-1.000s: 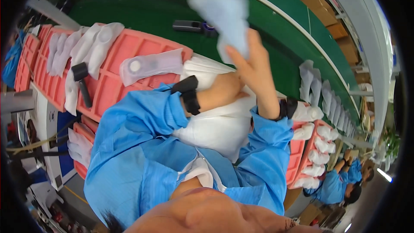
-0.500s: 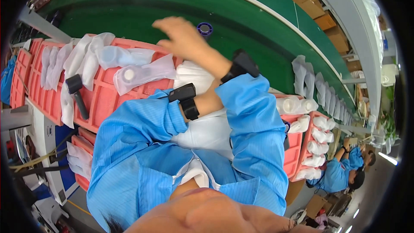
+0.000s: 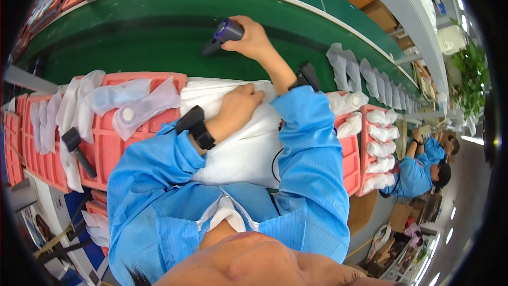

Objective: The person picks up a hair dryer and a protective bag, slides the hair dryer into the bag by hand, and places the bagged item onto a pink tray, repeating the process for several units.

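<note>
Over the green conveyor belt, my right hand is closed around a dark grey hair dryer with a purple ring at its end. The dryer's handle points down and left. Lower down, my left hand rests with curled fingers on a stack of white protective bags in front of my body, seemingly gripping the top one; the fingertips are partly hidden. Both wrists wear black strapped devices. An unwrapped dark hair dryer lies on the pink tray at the left, beside a bagged one.
The green conveyor belt runs along the far side. Several white-bagged items stand on it at the right. Another pink tray at the right holds more wrapped items. Farther right, a person in blue works.
My right hand has moved onto the hair dryer on the belt and taken hold of it. The left hand has come into view on the white bags as my arms uncrossed. The view has shifted.
</note>
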